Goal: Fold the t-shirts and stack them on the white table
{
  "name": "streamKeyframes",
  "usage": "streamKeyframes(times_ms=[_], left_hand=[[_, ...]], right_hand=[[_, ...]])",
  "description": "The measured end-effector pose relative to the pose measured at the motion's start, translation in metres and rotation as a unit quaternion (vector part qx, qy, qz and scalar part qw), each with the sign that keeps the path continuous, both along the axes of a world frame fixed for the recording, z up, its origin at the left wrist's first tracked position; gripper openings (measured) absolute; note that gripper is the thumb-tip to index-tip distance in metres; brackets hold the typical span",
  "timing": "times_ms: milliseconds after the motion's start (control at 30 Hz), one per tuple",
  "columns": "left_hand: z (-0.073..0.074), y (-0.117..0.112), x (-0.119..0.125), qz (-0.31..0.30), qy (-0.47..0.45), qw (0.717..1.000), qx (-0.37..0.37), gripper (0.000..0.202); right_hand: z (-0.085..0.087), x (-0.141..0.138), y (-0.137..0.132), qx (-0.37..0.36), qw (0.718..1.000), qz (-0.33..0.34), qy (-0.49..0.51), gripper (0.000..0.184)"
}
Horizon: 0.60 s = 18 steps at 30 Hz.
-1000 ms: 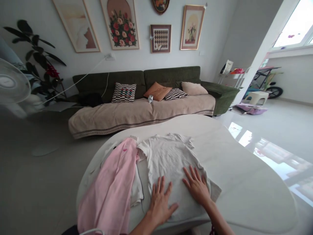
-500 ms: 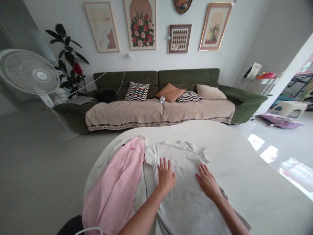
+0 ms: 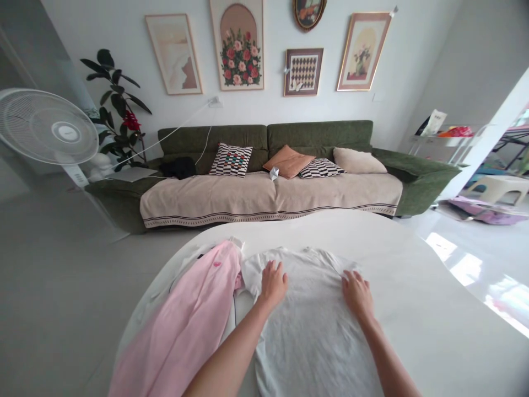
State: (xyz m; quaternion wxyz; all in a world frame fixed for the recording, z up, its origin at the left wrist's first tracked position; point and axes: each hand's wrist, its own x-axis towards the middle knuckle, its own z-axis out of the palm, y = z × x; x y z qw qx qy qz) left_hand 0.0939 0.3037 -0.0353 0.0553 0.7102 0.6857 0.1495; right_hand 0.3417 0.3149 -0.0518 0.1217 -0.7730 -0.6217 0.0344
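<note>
A white T-shirt (image 3: 309,331) lies spread flat on a round white table (image 3: 433,320). My left hand (image 3: 273,282) rests on the shirt near its left shoulder, fingers curled onto the cloth. At the right shoulder and sleeve sits my right hand (image 3: 356,292), its fingers bent down on the fabric. Whether either hand pinches the cloth I cannot make out. A pink garment (image 3: 182,336) lies draped over the table's left side, next to the shirt, with another white piece partly under it.
A green sofa (image 3: 289,165) with a beige cover and several cushions stands beyond the table. A standing fan (image 3: 45,129) and a potted plant (image 3: 119,110) are at the left. Glossy floor, a stool and clutter lie at the right.
Both hands slid up the shirt, from its lower part to the shoulders, and their fingers went from flat and spread to curled. The camera view shifted a little.
</note>
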Motion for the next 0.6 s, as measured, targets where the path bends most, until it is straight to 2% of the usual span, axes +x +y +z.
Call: streamKeyframes(times_ms=[67,133,267,333,467,533,600], left_hand=[[-0.007,0.011,-0.005,0.027,0.011,1.000,-0.012,0.051],[-0.020,0.014,-0.013,0.038,0.016,0.998,-0.039,0.057],[-0.037,0.010,-0.022,0.027,0.026,0.999,-0.033,0.067],[-0.036,0.014,-0.024,0.022,0.027,0.999,-0.028,0.068],[-0.020,0.031,-0.024,0.007,0.016,0.998,-0.053,0.062],[-0.013,0.034,-0.022,0.007,0.014,0.998,-0.055,0.060],[-0.011,0.023,-0.017,-0.001,0.016,0.999,-0.040,0.060]], right_hand=[[0.003,0.006,0.019,0.011,0.997,-0.077,0.025,0.048],[0.000,0.009,0.032,-0.002,0.993,-0.106,0.044,0.055],[-0.006,0.012,0.041,-0.019,0.997,-0.024,0.066,0.051],[-0.002,0.016,0.045,-0.007,0.998,-0.008,0.063,0.044],[0.016,0.019,0.049,0.040,0.997,-0.056,0.038,0.046],[0.023,0.010,0.042,0.079,0.995,-0.060,0.009,0.047],[0.024,-0.008,0.024,0.099,0.995,-0.018,-0.025,0.046]])
